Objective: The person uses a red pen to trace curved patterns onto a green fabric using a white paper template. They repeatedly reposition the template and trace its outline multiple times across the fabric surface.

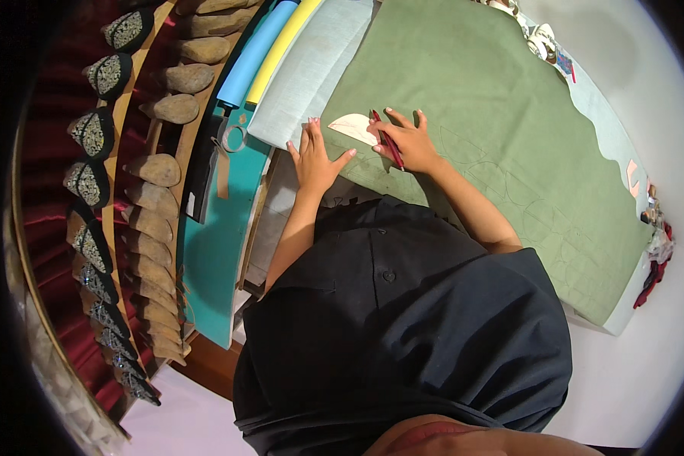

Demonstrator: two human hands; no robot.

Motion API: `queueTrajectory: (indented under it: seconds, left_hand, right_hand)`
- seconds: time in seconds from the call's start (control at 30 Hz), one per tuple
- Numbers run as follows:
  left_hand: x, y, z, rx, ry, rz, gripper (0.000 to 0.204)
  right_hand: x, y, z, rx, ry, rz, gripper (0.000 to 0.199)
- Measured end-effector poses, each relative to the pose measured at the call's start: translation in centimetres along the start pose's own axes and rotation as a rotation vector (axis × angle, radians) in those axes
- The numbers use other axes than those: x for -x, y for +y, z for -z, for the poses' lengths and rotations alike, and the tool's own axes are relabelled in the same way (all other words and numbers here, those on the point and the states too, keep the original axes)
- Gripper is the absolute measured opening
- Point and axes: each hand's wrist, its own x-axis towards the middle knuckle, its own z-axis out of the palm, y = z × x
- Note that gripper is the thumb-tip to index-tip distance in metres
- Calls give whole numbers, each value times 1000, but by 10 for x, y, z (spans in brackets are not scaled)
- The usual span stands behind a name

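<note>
Over the big sheet of olive-green fabric [494, 144] spread across the worktop, the left hand [314, 158] lies flat at the sheet's near-left edge, fingers spread and palm down on the cloth. Just beside it, the right hand [406, 140] pinches a slim dark-red pen [388, 143] and at the same time presses on a cream leaf-shaped paper template [355, 126] lying on the green sheet. Faint traced outlines show on the fabric to the right of that template. Left of the sheet sit a pale grey folded cloth [311, 64], a yellow foam roll [283, 47] and a blue foam roll [255, 52], with metal scissors [232, 137] below them. Further left, a wooden rack [118, 144] holds rows of tan shoe lasts [176, 109] and embroidered shoe uppers [93, 133].
</note>
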Motion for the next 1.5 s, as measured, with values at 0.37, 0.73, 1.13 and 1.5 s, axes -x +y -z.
queueTrajectory:
  seconds: [0.37,0.73,1.13,1.5]
  left_hand:
    - [2,-8,-14,-49,38,-43,102]
    - [-3,19,-11,-78,27,133,83]
    - [-6,28,2,-25,15,68,68]
    - [-7,16,-13,-10,75,14,65]
  right_hand:
    - [-4,-3,3,-7,-67,11,42]
    - [5,-10,-1,-64,68,-61,47]
    - [25,4,-12,-63,361,-164,39]
    - [18,-4,-12,-15,298,-198,43]
